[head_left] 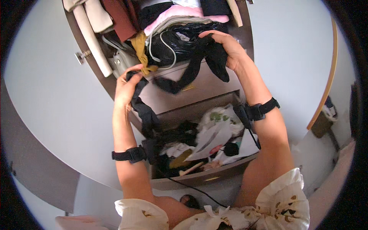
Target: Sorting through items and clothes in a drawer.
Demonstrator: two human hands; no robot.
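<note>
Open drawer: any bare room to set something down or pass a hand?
Nothing bare inside the open drawer: jumbled contents hide its bottom. Above, folded clothes and a black bag crowd together. A hand might pass before the closed drawer's front, between the open drawer and black fabric in the left hand and right hand.

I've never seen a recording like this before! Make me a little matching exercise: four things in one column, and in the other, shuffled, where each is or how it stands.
Things:
1. black fabric
2. white cord
3. pink cloth
4. lower drawer

Places and states:
A. pulled open, crammed with mixed items
B. lying in a folded pile
C. held up by the left hand and right hand
D. curving in front of shiny black plastic

Pairs: 1-C, 2-D, 3-B, 4-A
</note>
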